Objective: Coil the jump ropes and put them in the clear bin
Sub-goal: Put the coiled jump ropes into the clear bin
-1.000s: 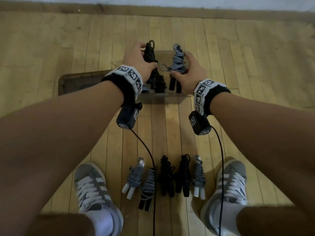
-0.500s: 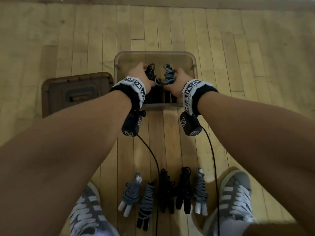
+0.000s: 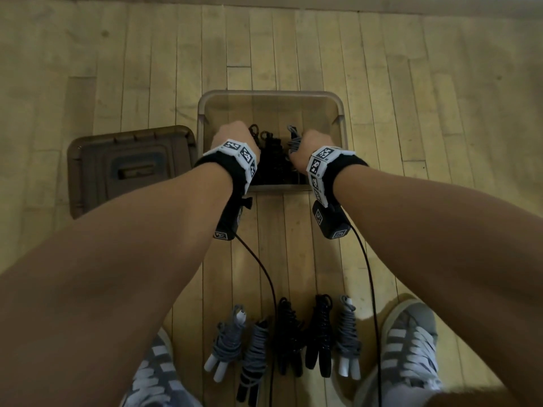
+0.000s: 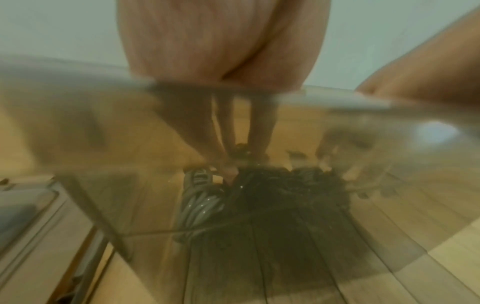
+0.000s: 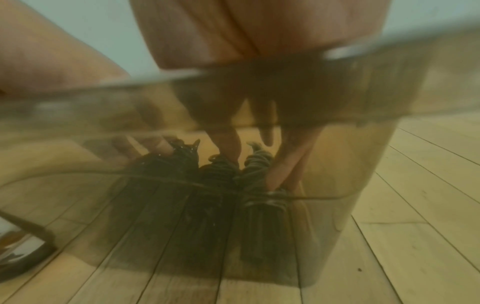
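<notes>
A second ago both hands held a rope bundle up over the clear bin (image 3: 270,94); now both hands are down inside it, so these 2 ropes are almost put away, and letting go looks like the next thing to do.

The left hand (image 3: 235,135) has its fingers curled on the black rope (image 3: 271,148); the right hand (image 3: 308,142) holds the grey rope (image 3: 293,139) between thumb and fingers, low near the bottom of the bin.

Counting, big things first: 1 wooden floor (image 3: 411,113); 1 clear bin on it; 1 brown lid (image 3: 129,168) lying just beside the bin on the left; 2 grey shoes (image 3: 411,342); 5 coiled ropes (image 3: 285,336) in a row on the floor between the shoes, 3 grey and 2 black. Inside the bin I see at least 3 bundles, black ones and grey ones, but the wrist pictures are too blurry to count them all.

So 5 ropes are left to go in; the job looks partly done.
</notes>
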### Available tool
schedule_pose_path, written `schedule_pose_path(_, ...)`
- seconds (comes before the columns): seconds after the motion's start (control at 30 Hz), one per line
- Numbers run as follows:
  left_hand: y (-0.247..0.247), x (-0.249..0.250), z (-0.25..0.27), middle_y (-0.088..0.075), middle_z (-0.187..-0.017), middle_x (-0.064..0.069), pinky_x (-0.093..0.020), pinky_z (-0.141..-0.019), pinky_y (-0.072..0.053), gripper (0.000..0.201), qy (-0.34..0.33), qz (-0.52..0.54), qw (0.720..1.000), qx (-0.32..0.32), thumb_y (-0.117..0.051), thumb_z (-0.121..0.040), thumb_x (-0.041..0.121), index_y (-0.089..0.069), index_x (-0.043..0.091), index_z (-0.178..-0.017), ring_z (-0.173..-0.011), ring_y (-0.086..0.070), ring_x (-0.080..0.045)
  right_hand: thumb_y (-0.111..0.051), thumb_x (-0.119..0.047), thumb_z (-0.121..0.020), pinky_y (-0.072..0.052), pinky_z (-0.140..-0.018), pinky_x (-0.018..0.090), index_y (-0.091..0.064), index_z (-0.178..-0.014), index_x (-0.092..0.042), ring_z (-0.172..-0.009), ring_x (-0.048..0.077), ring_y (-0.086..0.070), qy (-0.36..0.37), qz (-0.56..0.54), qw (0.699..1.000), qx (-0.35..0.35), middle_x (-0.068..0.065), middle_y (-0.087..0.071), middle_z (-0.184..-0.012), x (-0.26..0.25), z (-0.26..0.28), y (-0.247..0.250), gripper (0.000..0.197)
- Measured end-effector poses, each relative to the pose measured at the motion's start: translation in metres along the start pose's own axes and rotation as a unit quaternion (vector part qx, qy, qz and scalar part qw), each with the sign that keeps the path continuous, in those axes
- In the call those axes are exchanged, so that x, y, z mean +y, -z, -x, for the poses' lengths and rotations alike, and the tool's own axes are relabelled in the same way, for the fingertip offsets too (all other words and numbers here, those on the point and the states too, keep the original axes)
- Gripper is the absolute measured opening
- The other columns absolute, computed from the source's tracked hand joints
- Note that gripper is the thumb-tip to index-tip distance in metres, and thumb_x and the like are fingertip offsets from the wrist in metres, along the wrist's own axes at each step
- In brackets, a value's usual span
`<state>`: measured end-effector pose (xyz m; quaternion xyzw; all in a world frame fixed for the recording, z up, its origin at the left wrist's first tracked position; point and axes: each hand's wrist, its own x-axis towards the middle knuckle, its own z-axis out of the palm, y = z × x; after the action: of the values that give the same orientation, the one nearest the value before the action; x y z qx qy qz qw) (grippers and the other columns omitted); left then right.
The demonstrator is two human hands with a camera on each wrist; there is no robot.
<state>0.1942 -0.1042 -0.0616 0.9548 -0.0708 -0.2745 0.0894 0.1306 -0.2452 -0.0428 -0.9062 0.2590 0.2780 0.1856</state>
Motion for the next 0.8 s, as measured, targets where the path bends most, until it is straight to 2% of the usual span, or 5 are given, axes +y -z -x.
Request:
schedule_pose_path(0.27, 0.007, -0.004, 0.025, -0.072, -0.115, -0.013, -0.037, -0.084, -0.051, 0.027, -0.026, 0.083, 0.996, 0.005, -0.063, -0.093, 0.024, -0.071, 0.01, -0.114, -0.107, -0.068, -0.032, -0.057, -0.023, -0.099, -0.035, -0.048, 0.027, -0.059, -0.088, -0.006, -0.069, 0.025, -0.055, -0.004, -0.078, 0.997, 0.024, 0.005, -0.052, -0.069, -0.01, 0.021, 0.012, 0.02)
schedule_pose_path(0.37, 0.02, 0.005, 0.05, -0.072, -0.113, -0.011, -0.034, -0.081, -0.051, 0.029, -0.055, 0.097, 0.992, 0.052, -0.06, -0.093, 0.021, -0.072, 0.01, -0.118, -0.107, -0.068, -0.031, -0.057, -0.027, -0.099, -0.055, -0.073, 0.03, -0.063, -0.126, -0.012, -0.1, 0.029, -0.067, 0.044, -0.124, 0.991, 0.027, 0.008, -0.069, -0.107, -0.014, 0.042, 0.018, 0.032)
schedule_pose_path(0.43, 0.028, 0.008, 0.071, -0.07, -0.118, -0.005, -0.032, -0.085, -0.052, 0.031, -0.084, 0.131, 0.984, 0.09, -0.059, -0.093, 0.02, -0.07, 0.016, -0.122, -0.109, -0.066, -0.025, -0.058, -0.03, -0.099, -0.05, -0.09, 0.03, -0.056, -0.14, -0.013, -0.118, 0.027, -0.063, 0.086, -0.139, 0.985, 0.061, 0.01, -0.063, -0.134, -0.014, 0.06, 0.018, 0.045)
schedule_pose_path(0.6, 0.033, 0.001, 0.132, -0.066, -0.099, 0.01, -0.025, -0.076, -0.049, 0.023, -0.124, 0.227, 0.951, 0.169, -0.059, -0.093, 0.02, -0.069, 0.026, -0.113, -0.091, -0.064, -0.012, -0.059, -0.026, -0.098, -0.048, -0.091, 0.032, -0.053, -0.137, -0.021, -0.113, 0.024, -0.061, 0.16, -0.173, 0.96, 0.151, 0.008, -0.053, -0.136, -0.005, 0.117, -0.003, 0.04)
schedule_pose_path(0.8, -0.002, -0.02, 0.19, -0.065, -0.101, 0.007, -0.028, -0.081, -0.051, 0.02, -0.144, 0.17, 0.969, 0.109, -0.06, -0.097, 0.021, -0.069, 0.023, -0.115, -0.095, -0.063, -0.015, -0.063, -0.033, -0.095, -0.047, -0.085, 0.03, -0.05, -0.14, -0.023, -0.111, 0.026, -0.063, 0.132, -0.127, 0.982, 0.036, 0.008, -0.061, -0.132, 0.027, 0.164, -0.062, 0.047)
